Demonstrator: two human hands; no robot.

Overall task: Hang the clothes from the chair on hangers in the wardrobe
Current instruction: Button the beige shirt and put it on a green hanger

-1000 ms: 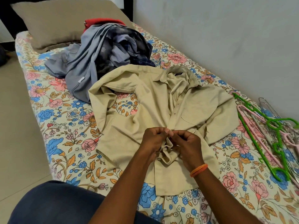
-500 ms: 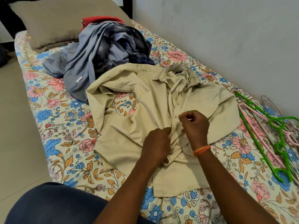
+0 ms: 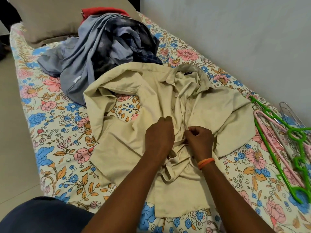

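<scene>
Floral bed (image 3: 55, 145), hands pinching beige shirt (image 3: 223, 115)

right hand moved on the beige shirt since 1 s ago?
Yes. The right hand has shifted up the beige shirt placket, toward the collar, and pinches the fabric there.

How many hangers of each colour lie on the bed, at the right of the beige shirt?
Green hangers: 2
Pink hangers: 1 plainly seen; more may lie beneath
Metal wire hangers: at least 1; the bundle is too tangled to count
Total: at least 4 on the bed
</scene>
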